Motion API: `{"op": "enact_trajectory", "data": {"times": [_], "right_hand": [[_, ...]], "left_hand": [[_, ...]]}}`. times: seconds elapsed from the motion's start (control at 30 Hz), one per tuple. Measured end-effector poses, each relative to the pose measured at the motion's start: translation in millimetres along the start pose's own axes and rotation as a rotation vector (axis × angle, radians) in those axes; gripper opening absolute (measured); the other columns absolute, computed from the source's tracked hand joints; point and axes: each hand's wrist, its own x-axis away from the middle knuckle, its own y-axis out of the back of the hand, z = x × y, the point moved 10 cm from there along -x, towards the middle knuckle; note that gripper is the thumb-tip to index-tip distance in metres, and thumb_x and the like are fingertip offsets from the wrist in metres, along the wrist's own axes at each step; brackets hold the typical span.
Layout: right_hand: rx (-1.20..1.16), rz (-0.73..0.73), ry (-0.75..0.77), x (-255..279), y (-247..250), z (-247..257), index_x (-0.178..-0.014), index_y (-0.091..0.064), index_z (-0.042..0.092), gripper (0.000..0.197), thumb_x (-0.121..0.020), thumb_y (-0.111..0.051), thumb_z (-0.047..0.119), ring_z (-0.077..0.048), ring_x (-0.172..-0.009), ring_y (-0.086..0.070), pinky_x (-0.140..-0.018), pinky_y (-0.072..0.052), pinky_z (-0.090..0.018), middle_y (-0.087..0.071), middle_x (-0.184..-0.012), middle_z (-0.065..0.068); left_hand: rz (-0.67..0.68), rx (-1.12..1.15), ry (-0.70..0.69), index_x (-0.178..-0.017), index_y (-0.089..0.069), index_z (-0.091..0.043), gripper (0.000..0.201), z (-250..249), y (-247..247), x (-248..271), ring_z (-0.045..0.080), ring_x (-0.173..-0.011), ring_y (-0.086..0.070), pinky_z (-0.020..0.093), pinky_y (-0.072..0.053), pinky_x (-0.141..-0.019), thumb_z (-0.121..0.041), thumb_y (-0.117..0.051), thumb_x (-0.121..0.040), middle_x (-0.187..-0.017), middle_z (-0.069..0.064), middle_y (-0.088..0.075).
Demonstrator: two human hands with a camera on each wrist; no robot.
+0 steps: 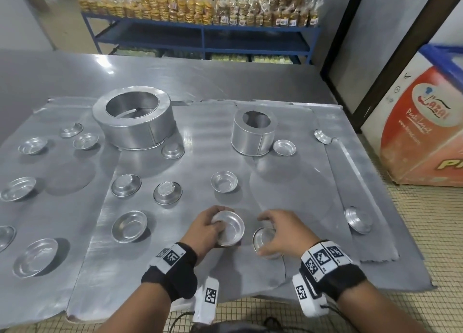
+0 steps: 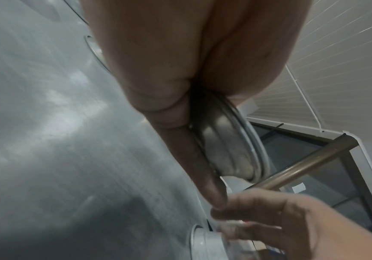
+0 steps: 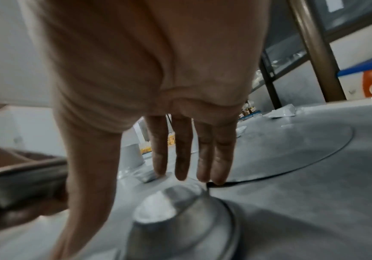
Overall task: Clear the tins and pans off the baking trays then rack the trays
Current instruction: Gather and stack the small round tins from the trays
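Left hand (image 1: pixel 205 228) grips a small round shiny aluminium tart tin (image 1: pixel 228 228), mouth up, fingers curled round its wall and thumb at the rim, lifted just clear of the flat aluminium baking tray (image 1: pixel 195 137) near the tray's near edge; judged a carrying hold, so that further tins can nest into it. Right hand (image 1: pixel 278 235) arches over a second small tart tin (image 1: pixel 263 237) lying mouth down just beside the first, fingers spread and only partly bent, tips at its far rim, thumb at the near side; the right wrist view shows a slight gap at the fingertips, so the grasp is judged not yet closed. Count, head view: small tins, fifteen visible including these two, scattered singly over the overlapping trays, some mouth up, some inverted, two tilted against the right edge. Deep straight-walled round cake pans: two, a wide one (image 1: pixel 134 118) toward the far left, a narrower one (image 1: pixel 254 132) toward the far right. Trays: at least three overlapping sheets; exact number cannot be told. All rest on a steel table (image 1: pixel 175 69). Clearing is judged barely started.
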Motion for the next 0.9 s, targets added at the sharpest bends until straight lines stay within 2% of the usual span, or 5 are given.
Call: {"op": "enact_trajectory", "data": {"times": [0.2, 0.33, 0.57, 0.7, 0.9], "right_hand": [[0.202, 0.079, 0.015, -0.3, -14.2, -16.7, -0.131, -0.053, 0.027, 0.092, -0.050, -0.091, 0.046, -0.014, -0.118, -0.047, -0.100, -0.046, -0.031, -0.050, -0.123, 0.008], [0.183, 0.075, 0.008, -3.8, -14.7, -24.4, -0.128, -0.050, 0.028, 0.088, -0.050, -0.090, 0.042, -0.015, -0.117, -0.046, -0.097, -0.046, -0.028, -0.045, -0.120, 0.005], [0.210, 0.080, 0.023, -5.0, -9.0, -34.7, -0.117, -0.051, 0.029, 0.075, -0.051, -0.086, 0.038, -0.016, -0.111, -0.044, -0.091, -0.046, -0.026, -0.046, -0.114, 0.006], [0.162, 0.070, 0.032, -4.3, -3.1, -39.9, -0.125, -0.047, 0.031, 0.087, -0.050, -0.088, 0.040, -0.015, -0.114, -0.041, -0.096, -0.046, -0.028, -0.043, -0.116, 0.005], [-0.098, -0.196, 0.071, 10.0, 58.9, -43.1, -0.111, -0.058, 0.034, 0.066, -0.053, -0.088, 0.044, -0.008, -0.101, -0.056, -0.094, -0.050, -0.026, -0.046, -0.109, 0.010]], "left_hand": [[-0.047, -0.118, -0.001, -0.110, -0.066, -0.014, 0.044, 9.3, -7.4, -8.8, 0.037, -0.091, -0.066, 0.041, -0.059, -0.066, 0.013, -0.039, -0.088, -0.111, 0.024, -0.064], [-0.063, -0.180, 0.002, -0.103, -0.069, -0.024, 0.047, 13.7, -12.4, -13.2, 0.029, -0.088, -0.065, 0.046, -0.059, -0.070, 0.008, -0.041, -0.082, -0.109, 0.020, -0.067], [-0.101, -0.166, 0.024, -0.104, -0.069, -0.019, 0.045, 14.6, -20.8, -14.3, 0.026, -0.080, -0.063, 0.030, -0.053, -0.055, 0.009, -0.043, -0.082, -0.099, 0.014, -0.068], [-0.114, -0.165, 0.023, -0.104, -0.069, -0.018, 0.041, 11.9, -27.6, -14.6, 0.024, -0.078, -0.062, 0.029, -0.052, -0.054, -0.001, -0.048, -0.073, -0.094, 0.011, -0.068], [-0.164, -0.146, 0.038, -0.103, -0.069, -0.013, 0.027, 12.8, -33.3, -19.3, 0.023, -0.076, -0.063, 0.025, -0.049, -0.050, 0.001, -0.051, -0.090, -0.095, 0.011, -0.069]]}}
